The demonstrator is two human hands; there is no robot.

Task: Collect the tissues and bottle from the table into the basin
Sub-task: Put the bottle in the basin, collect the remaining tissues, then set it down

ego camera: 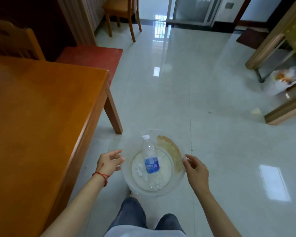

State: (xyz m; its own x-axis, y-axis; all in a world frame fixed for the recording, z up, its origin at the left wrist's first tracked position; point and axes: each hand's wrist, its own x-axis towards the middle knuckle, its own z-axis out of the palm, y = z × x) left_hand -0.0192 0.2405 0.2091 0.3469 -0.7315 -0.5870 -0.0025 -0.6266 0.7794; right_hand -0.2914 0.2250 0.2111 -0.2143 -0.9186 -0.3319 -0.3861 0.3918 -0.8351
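A clear plastic basin (132, 187) is held out over the tiled floor, just right of the wooden table (41, 108). Inside it lies a clear bottle (151, 164) with a blue label and a white cap, the cap pointing away from me. Crumpled white tissues (139, 169) rest on the basin's bottom beside the bottle. My left hand (108, 162), with a red string at the wrist, grips the left rim. On the opposite side, my right hand (196, 170) grips the right rim. A brown stain marks the basin's right wall.
The table's corner and leg (113, 113) stand close on the left. A wooden chair (121, 7) is at the back, and a red bench (92, 55) sits behind the table. Wooden furniture (272, 48), a white bag (284, 79) and a paper scrap (256, 111) are on the right.
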